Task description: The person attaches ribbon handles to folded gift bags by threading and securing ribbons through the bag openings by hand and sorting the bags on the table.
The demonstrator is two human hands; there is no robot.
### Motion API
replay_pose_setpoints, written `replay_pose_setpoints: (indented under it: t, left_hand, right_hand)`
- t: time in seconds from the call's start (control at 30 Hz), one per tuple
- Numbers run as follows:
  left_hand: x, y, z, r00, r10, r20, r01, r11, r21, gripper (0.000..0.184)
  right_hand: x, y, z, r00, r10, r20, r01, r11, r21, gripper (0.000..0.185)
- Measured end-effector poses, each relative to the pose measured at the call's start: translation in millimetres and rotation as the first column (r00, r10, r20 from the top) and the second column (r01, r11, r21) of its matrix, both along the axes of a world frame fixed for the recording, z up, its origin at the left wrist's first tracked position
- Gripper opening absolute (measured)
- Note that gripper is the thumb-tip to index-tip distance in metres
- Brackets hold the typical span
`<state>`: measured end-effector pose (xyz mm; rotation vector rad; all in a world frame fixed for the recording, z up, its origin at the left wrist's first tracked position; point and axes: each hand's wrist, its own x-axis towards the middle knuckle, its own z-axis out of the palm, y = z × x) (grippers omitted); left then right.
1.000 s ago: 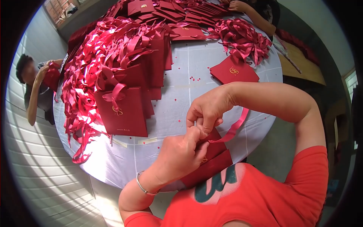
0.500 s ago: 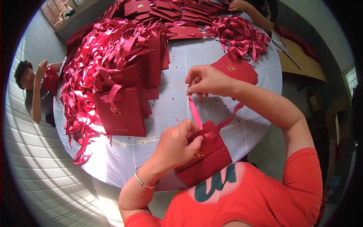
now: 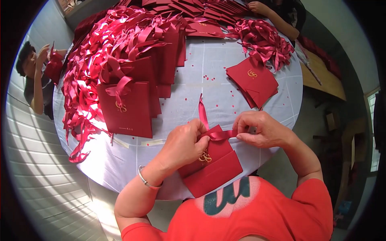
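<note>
A red paper bag [image 3: 215, 170] with a gold emblem lies at the table's near edge, in front of my body. My left hand [image 3: 185, 141] pinches its top edge near the ribbon. My right hand [image 3: 259, 129] is closed on the right-hand part of the red ribbon [image 3: 222, 135], which stretches across the top of the bag. Another ribbon end [image 3: 202, 111] points away from me on the cloth. Left of my hands stands a row of red bags [image 3: 128, 110] with ribbons tied on top.
Loose ribbons [image 3: 263, 42] are heaped at the back right, beside a small stack of flat bags [image 3: 253, 80]. More red bags [image 3: 181, 8] cover the far side. One person [image 3: 36, 80] sits at the left; another's arm [image 3: 273, 16] reaches in at the far right.
My right hand has let go of the upper ribbon end, moved right and toward me, and taken the other part of the ribbon. My left hand has stayed at the bag's top.
</note>
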<state>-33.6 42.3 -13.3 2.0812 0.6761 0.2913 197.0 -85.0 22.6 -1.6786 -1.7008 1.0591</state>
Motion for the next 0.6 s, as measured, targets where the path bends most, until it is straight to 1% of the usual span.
replay_pose_setpoints:
  t: [0.03,0.1,0.13,0.2,0.23,0.3,0.33,0.37,0.4,0.43,0.47,0.5,0.53,0.6]
  left_hand:
    - [0,0,0,1.0,-0.002,-0.005,0.002,1.0,0.005,0.019]
    - [1,0,1,1.0,-0.007,-0.013,0.007,1.0,0.011,0.019]
    - [1,0,3,1.0,-0.01,-0.023,0.009,1.0,-0.018,0.02]
    - [1,0,4,0.999,-0.01,-0.035,0.008,0.999,-0.051,0.02]
    - [1,0,4,0.999,-0.021,-0.038,0.019,0.999,-0.037,0.021]
    - [1,0,2,0.999,-0.028,-0.04,0.027,0.999,-0.022,0.022]
    - [1,0,-1,1.0,-0.024,-0.019,0.024,1.0,0.003,0.021]
    - [1,0,-3,1.0,-0.022,0.002,0.022,0.999,0.029,0.02]
    - [1,0,-4,1.0,-0.019,0.004,0.018,0.999,0.029,0.02]
    - [1,0,-4,1.0,-0.016,0.007,0.016,1.0,0.026,0.02]
    - [1,0,-5,1.0,-0.013,0.01,0.012,1.0,0.024,0.021]
    - [0,-1,-4,1.0,-0.009,0.011,0.009,1.0,0.024,0.021]
    - [1,-2,-3,1.0,0.007,0.0,-0.007,1.0,0.018,0.021]
    - [2,-3,-3,1.0,0.028,-0.004,-0.028,0.999,0.017,0.021]
  right_hand:
    - [-1,-1,-2,1.0,0.003,-0.003,-0.003,1.0,-0.004,0.018]
    - [-3,-3,-7,0.957,-0.056,0.286,-0.01,0.975,0.224,0.019]
    - [-2,-4,-9,0.957,-0.056,0.284,-0.009,0.975,0.224,0.019]
    - [3,-7,-13,0.874,-0.046,0.484,-0.106,0.954,0.282,0.021]
    - [5,-10,-14,0.874,-0.042,0.483,-0.108,0.955,0.278,0.021]
    - [13,-14,-13,0.948,-0.056,0.313,0.026,0.995,0.101,0.022]
    - [14,-15,-9,0.948,-0.053,0.314,0.022,0.995,0.1,0.022]
    - [13,-17,1,0.985,-0.126,0.121,0.121,0.991,0.049,0.022]
    - [13,-18,9,0.976,-0.207,-0.07,0.206,0.978,-0.021,0.023]
    - [16,-21,16,0.965,-0.175,-0.196,0.175,0.984,-0.019,0.021]
    - [14,-24,26,0.904,-0.208,-0.373,0.181,0.978,-0.105,0.021]
    - [12,-27,34,0.809,-0.248,-0.533,0.171,0.967,-0.191,0.021]
    - [15,-26,31,0.72,-0.127,-0.682,0.073,0.992,-0.107,0.02]
    - [10,-21,25,0.551,0.051,-0.833,-0.015,0.999,0.051,0.017]
